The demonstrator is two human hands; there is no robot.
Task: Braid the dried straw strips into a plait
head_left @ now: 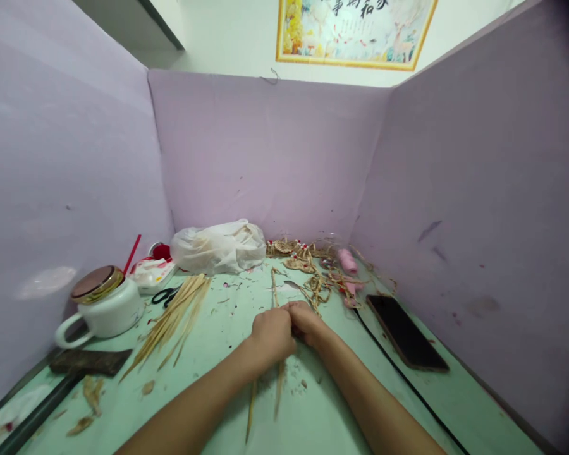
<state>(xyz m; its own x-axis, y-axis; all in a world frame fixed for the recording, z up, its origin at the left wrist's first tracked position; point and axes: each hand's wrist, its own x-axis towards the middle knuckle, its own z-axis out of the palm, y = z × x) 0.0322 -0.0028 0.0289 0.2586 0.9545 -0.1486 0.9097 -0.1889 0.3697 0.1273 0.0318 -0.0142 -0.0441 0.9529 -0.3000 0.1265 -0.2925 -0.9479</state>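
Note:
My left hand (274, 333) is closed in a fist around dry straw strands (251, 411), whose two loose tails hang down below it towards me. Pressed against it, my right hand (305, 321) is also closed, its fingers pinching the same strands; the exact grip is hidden. A thin twisted straw cord (274, 284) runs away from the hands across the table. Beyond my right hand lies a tangle of straw cord (318, 287), with a thin pointed blade (291, 285) beside it. To the left, a bundle of pale straw (183, 313) lies spread on the green tabletop (208, 404).
On the left stand a white lidded mug (111, 313), a hammer (90, 362) and black-handled scissors (165, 296). A white plastic bag (220, 246) sits at the back. Pink thread (347, 261), a phone (406, 332) and a black cable (398, 370) are at right. Lilac panels (275, 151) enclose the table.

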